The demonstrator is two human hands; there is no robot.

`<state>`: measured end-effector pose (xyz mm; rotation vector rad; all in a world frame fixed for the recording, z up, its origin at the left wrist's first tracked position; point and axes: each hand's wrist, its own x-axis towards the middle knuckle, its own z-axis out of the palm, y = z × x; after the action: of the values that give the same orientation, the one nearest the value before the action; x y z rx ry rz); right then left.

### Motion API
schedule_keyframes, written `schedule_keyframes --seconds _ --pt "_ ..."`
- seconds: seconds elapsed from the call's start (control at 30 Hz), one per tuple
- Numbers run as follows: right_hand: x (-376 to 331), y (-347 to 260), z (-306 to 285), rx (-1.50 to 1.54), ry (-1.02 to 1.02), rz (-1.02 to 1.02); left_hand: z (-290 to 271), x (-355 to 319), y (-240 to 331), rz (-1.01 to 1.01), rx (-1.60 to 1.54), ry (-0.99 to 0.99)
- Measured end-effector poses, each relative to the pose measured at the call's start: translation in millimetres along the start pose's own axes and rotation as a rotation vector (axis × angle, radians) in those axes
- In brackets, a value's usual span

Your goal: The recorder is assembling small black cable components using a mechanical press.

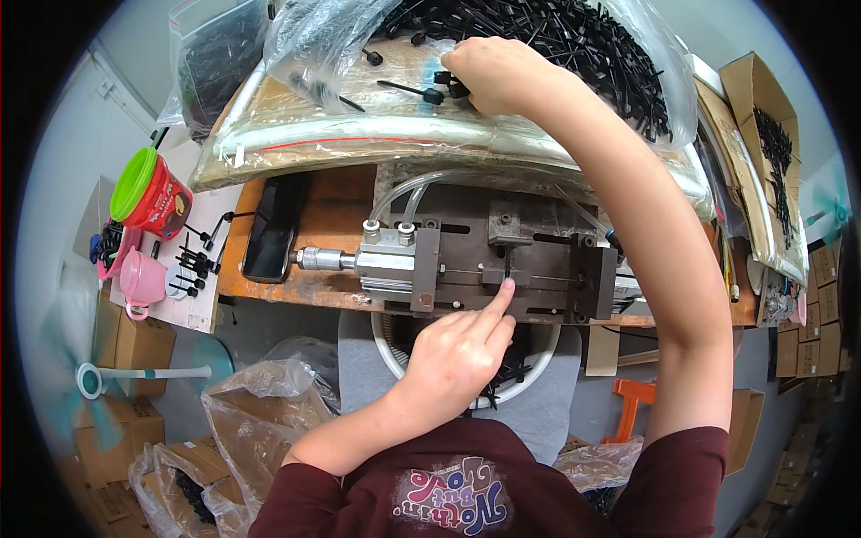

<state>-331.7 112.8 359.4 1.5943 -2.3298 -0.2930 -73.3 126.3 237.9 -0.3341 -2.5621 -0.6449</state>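
Observation:
My left hand [457,350] points its index finger at a thin black part [508,264] standing in the slot of a dark metal jig [529,260], fingertip touching its lower end. My right hand [493,73] reaches far up onto a plastic-covered tray [359,134] and pinches a small black plastic part [451,83] at the edge of a big heap of black parts [574,45]. A silver pneumatic cylinder [377,264] with clear hoses is fixed to the jig's left side.
A black phone [272,229] lies left of the cylinder on the orange bench. A white basin [525,368] with black parts sits on my lap. A red tub with green lid [152,193], a pink cup [143,282], bags and cardboard boxes [762,117] surround the bench.

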Motion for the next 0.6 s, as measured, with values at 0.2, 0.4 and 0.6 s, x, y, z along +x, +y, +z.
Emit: schedule_keyframes --seconds 0.2,0.4,0.6 --pt "-24 29 -8 0.289 0.225 0.046 1 8 -1 -0.031 0.008 -0.024" --pt "-62 56 -29 1.456 0.437 0.448 -3 8 -3 -0.04 -0.006 -0.057" --pt "-103 48 -4 1.684 0.584 0.44 -30 21 -1 -0.058 -0.229 0.301"
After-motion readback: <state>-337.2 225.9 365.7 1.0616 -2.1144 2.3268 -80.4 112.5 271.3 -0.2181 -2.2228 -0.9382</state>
